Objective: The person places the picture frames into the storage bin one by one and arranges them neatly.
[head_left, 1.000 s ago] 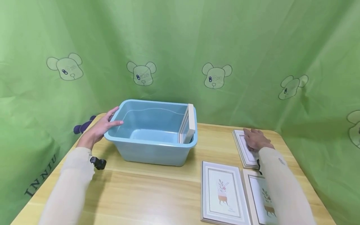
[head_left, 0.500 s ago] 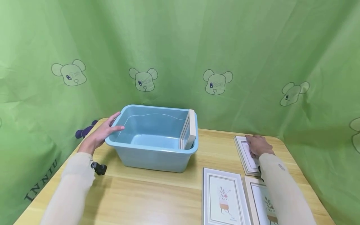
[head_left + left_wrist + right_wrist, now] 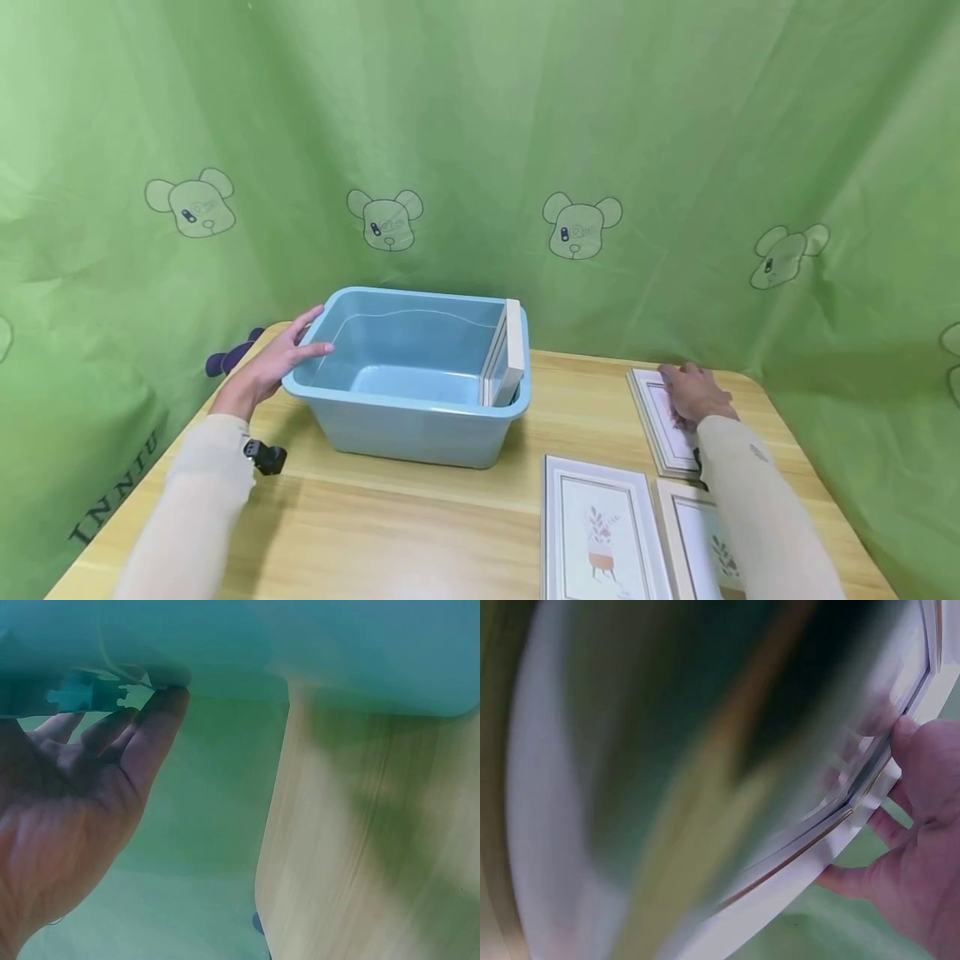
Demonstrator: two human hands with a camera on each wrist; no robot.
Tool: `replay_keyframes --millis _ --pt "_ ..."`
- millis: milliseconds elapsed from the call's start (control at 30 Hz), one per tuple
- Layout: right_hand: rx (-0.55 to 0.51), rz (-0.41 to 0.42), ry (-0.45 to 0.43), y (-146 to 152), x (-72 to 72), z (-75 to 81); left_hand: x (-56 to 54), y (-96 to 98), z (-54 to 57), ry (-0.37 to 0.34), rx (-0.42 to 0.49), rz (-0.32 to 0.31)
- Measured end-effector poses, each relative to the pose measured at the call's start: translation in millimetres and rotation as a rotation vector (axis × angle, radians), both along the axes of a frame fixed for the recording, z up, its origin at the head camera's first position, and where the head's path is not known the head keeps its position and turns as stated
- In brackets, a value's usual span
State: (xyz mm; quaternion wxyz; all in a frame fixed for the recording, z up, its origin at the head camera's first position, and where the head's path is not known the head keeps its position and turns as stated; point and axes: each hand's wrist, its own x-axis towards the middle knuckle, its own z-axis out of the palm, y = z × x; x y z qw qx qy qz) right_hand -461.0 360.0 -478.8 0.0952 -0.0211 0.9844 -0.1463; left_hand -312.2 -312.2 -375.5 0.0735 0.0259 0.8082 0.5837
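Observation:
My left hand holds the left rim of a light blue plastic tub, thumb over the inside and fingers along the outer side. In the left wrist view, the fingers reach up under the tub's rim. At the back right of the table, my right hand grips the right edge of a white picture frame lying face up. The right wrist view has the thumb on its front and the other fingers at its outer edge. White-edged picture frames stand upright against the tub's right wall.
Nearer on the wooden table lie a white picture frame with a potted-plant print and a cream picture frame, partly under the right sleeve. A green curtain with bear prints hangs close behind the table and at both sides.
The head view has tilted up, so the tub, frames and hands sit lower in it. Both hands stay where they were, the left on the tub and the right on the back frame.

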Motion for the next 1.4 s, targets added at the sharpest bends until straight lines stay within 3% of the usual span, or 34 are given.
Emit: replay_keyframes --millis 133,233,567,967,1200,1400 --pt "0.099 0.107 0.074 4.0 3.2 0.1 0.9 -0.2 -0.9 -0.004 0.002 -0.002" --pt "0.121 0.127 0.117 5.3 4.5 2.3 1.7 -0.9 -1.7 -0.003 0.001 -0.002" --pt "0.145 0.134 0.225 3.8 10.7 11.1 3.6 -0.8 -3.8 -0.011 -0.014 0.001" --pt "0.134 0.140 0.274 7.9 12.6 18.6 1.8 -0.4 -2.4 -0.011 -0.029 -0.005" --pt "0.137 0.166 0.388 9.4 17.3 25.9 2.6 0.2 0.9 -0.011 -0.037 -0.010" --pt "0.222 0.196 0.469 9.6 21.9 31.0 1.2 1.7 1.4 -0.016 -0.023 -0.015"
